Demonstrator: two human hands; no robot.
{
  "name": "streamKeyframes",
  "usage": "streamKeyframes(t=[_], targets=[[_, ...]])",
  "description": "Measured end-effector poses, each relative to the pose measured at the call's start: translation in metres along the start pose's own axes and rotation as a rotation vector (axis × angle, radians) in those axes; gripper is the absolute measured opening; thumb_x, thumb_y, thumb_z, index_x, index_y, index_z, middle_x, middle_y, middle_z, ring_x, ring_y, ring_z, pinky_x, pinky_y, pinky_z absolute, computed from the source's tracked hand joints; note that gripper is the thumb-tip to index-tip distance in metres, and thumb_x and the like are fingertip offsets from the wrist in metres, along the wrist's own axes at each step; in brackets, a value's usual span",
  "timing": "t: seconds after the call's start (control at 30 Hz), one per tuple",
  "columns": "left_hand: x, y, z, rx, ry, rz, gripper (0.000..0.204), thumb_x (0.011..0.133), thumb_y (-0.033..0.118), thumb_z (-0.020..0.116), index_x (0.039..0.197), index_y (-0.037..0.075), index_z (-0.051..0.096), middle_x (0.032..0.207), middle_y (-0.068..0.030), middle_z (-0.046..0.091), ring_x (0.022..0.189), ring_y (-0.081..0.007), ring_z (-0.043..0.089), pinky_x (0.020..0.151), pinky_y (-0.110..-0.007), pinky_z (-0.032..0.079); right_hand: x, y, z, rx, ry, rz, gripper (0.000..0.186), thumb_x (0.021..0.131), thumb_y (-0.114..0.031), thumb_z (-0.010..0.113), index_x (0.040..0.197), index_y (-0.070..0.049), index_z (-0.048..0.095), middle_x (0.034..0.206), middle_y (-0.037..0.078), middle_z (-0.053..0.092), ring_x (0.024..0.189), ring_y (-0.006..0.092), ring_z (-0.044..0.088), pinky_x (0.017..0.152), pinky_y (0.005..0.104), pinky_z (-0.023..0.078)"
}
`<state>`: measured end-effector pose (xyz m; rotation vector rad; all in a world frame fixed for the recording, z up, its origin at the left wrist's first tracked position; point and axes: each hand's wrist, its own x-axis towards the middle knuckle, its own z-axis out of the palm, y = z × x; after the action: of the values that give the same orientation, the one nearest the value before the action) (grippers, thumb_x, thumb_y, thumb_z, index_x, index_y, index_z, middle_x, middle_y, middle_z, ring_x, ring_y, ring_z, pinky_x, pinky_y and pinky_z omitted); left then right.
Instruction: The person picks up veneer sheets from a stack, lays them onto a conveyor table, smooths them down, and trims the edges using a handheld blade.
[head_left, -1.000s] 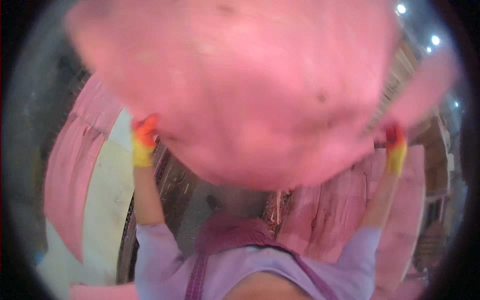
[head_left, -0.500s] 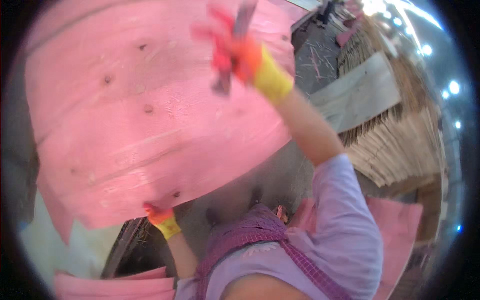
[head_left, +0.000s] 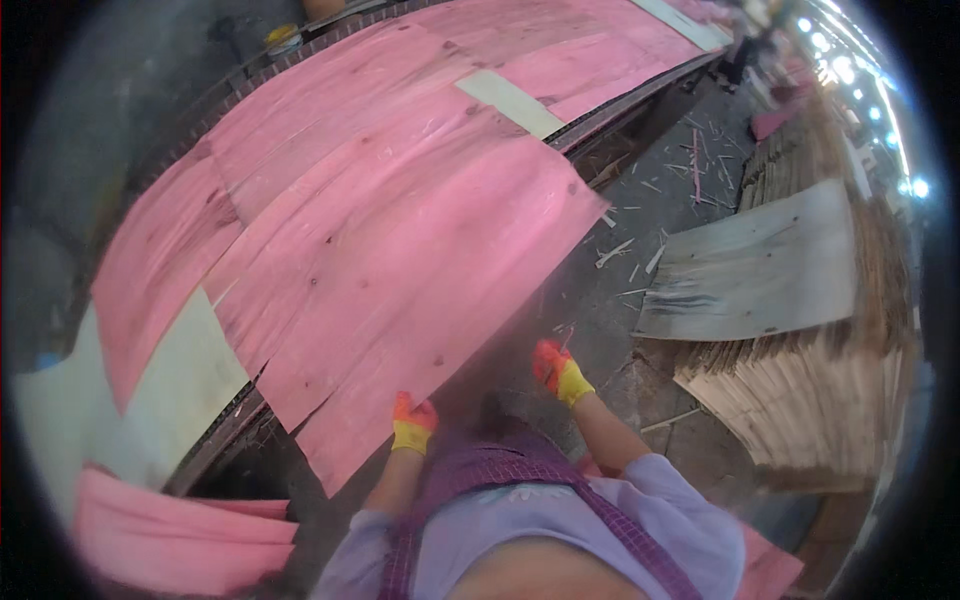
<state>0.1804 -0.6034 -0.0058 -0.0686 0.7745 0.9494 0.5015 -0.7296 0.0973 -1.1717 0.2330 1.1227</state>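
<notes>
A large pink wood veneer sheet [head_left: 400, 270] with dark knots lies slanting across other pink sheets. Its near corner hangs past the table's edge, with splits running in at the lower left. My left hand [head_left: 414, 420], in a red and yellow glove, is closed on the sheet's near edge. My right hand [head_left: 560, 372], gloved alike, is closed in front of my body, clear of the sheet. Something thin sticks up from its fingers, too small to name.
A pale veneer strip [head_left: 512, 103] lies at the large sheet's far edge. Pale sheets [head_left: 190, 370] and folded pink sheets [head_left: 185, 535] sit at the left. Stacked veneer [head_left: 800, 390] stands to the right, a grey sheet [head_left: 755, 270] on top. Wood slivers litter the floor.
My right hand has come down from above the sheet toward my body; the long dark tool in it no longer shows. The sheet's near edge and my left hand have shifted right.
</notes>
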Motion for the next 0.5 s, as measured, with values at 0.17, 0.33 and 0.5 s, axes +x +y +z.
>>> streamKeyframes(t=[0.17,0.33,0.5], targets=[[-0.046,0.036,0.071,0.086,0.067,-0.095,0.028,0.090,0.034,0.053,0.106,0.011,0.054,0.105,0.0001,0.060,0.097,-0.0096,0.055,0.075,-0.024,0.047,0.128,0.002,-0.001,0.375,-0.420,0.019,0.039,0.079,-0.026,0.071,0.110,-0.016,0.051,0.097,-0.002,0.057,0.077,0.0183,0.056,0.066,0.0352,0.048],[-0.112,0.070,0.158,0.109,0.202,-0.182,0.037,0.086,0.040,0.059,0.105,0.009,0.057,0.094,-0.0041,0.063,0.083,-0.0165,0.061,0.063,-0.029,0.052,0.108,-0.045,0.132,0.456,-0.375,0.116,0.041,0.079,-0.026,0.069,0.113,-0.012,0.051,0.103,0.003,0.058,0.088,0.0251,0.059,0.077,0.0436,0.050],[-0.061,0.210,0.104,0.813,-0.052,0.042,0.034,0.090,0.032,0.053,0.106,0.002,0.058,0.085,-0.0082,0.064,0.070,-0.0174,0.060,0.060,-0.031,0.048,0.112,-0.046,0.133,0.222,-0.092,-0.134,0.037,0.079,-0.015,0.065,0.114,-0.008,0.054,0.104,0.008,0.059,0.099,0.0253,0.057,0.087,0.0468,0.047]])
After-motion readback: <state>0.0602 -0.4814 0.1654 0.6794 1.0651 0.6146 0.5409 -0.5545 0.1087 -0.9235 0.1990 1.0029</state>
